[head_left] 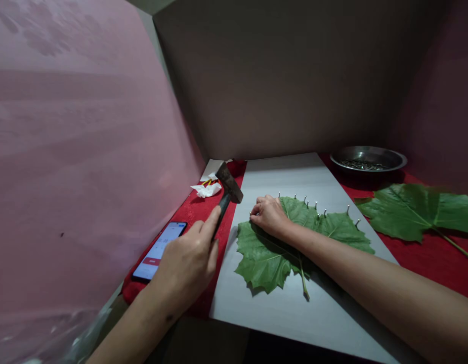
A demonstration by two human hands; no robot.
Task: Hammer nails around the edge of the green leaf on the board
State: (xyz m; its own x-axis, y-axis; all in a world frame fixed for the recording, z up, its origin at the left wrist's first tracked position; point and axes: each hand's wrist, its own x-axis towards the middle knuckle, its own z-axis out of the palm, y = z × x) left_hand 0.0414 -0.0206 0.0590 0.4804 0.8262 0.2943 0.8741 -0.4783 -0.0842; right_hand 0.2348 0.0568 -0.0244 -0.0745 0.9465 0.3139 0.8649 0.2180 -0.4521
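The nail (pixel 250 214) in the right hand (pixel 270 216) is mostly hidden by the grip, the pinned leaf (pixel 264 265) is partly covered by the forearm (pixel 332 255), another leaf (pixel 402 212) is cut off at right, and the smartphone (pixel 163 245) (its text blurred) cannot be read.

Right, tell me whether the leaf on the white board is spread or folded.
Spread: the leaf lies with its lobes fanned out across the white board, nails standing along its far edge.
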